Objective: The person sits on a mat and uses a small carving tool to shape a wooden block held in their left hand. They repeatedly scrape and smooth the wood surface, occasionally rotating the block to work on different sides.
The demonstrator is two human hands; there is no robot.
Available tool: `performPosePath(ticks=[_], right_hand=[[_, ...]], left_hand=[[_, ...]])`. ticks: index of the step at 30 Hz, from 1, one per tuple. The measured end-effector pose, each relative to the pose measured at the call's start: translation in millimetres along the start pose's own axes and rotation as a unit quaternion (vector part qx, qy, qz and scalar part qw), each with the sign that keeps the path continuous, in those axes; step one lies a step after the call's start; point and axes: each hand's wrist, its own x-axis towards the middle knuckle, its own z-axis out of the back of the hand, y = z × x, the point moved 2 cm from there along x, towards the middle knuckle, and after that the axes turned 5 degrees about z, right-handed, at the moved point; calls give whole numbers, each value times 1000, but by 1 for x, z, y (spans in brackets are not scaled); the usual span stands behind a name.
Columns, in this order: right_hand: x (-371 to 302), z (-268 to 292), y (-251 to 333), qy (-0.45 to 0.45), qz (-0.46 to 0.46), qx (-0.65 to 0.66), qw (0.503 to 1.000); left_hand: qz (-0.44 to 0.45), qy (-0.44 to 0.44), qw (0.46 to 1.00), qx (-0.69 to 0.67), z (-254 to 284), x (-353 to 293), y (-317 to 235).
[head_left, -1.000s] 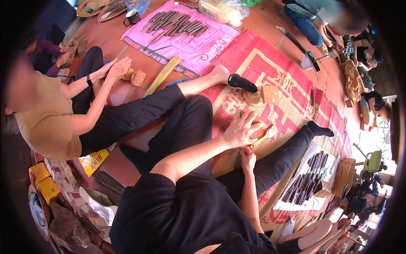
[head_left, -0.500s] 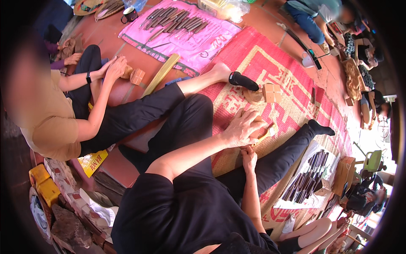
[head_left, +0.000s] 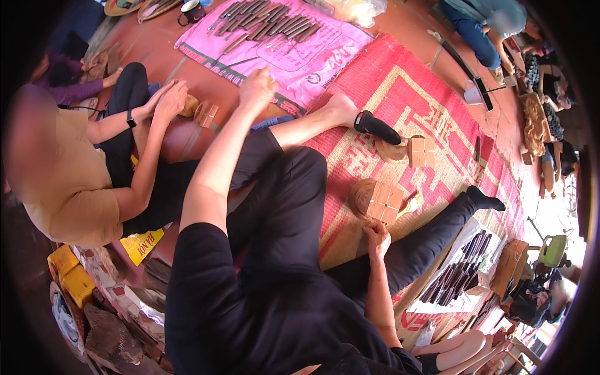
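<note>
My left hand (head_left: 256,92) is stretched out far to the left, closed near the pink cloth's edge. A small pale yellow bit of the wooden strip (head_left: 271,77) shows at its fingers; the rest is hidden. In front of me on the mat, a wooden block (head_left: 382,204) with pale crossing lines leans against a rounded wooden piece (head_left: 361,195). My right hand (head_left: 377,240) is closed at the block's near edge, its fingertips together; what they pinch is too small to make out. Just right of the block lies a small yellowish object (head_left: 411,204).
A red and straw mat (head_left: 409,81) lies under my legs. Beyond my left hand, a pink cloth (head_left: 340,47) bears several dark-handled tools (head_left: 269,22). More tools (head_left: 459,262) lie at right. Another lined block (head_left: 422,152) stands ahead. A person (head_left: 75,169) sits close at left.
My left hand has left the block and swung up and left to where the pale yellow strip lay, uncovering the block. My right hand stays near the block's edge.
</note>
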Motion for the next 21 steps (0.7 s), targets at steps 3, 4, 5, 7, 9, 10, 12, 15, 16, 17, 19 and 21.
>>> performPosePath(ticks=[3,4,5,7,9,10,12,15,16,17,19,21], right_hand=[[2,-1,-2,-8,-9,4,1000],[0,-1,2,-14,-14,-1,1000],[-3,0,10,-18,-18,-6,1000],[-3,2,13,-16,-25,-28,999],[-2,2,11,-15,-35,-36,999],[-2,3,10,-15,-39,-41,998],[-4,2,6,-31,-30,-32,999],[-3,3,1,-35,-30,-47,998],[-3,3,-1,-38,-26,-36,998],[-3,2,-4,-40,-22,-24,999],[-5,2,9,-34,-32,-8,999],[-4,-1,0,-31,-35,14,999]], left_hand=[[102,33,987,120,-13,33,56],[116,52,983,132,-12,41,64],[131,71,978,145,-8,49,69],[150,92,970,169,-7,63,81],[160,97,964,189,-13,75,90],[160,98,963,193,-17,80,93],[160,102,961,199,-27,86,97],[191,140,950,206,-30,87,98],[201,155,945,207,-30,83,97],[171,86,957,218,-33,79,97],[140,79,957,243,-28,74,79],[83,-7,959,270,-34,68,84]])
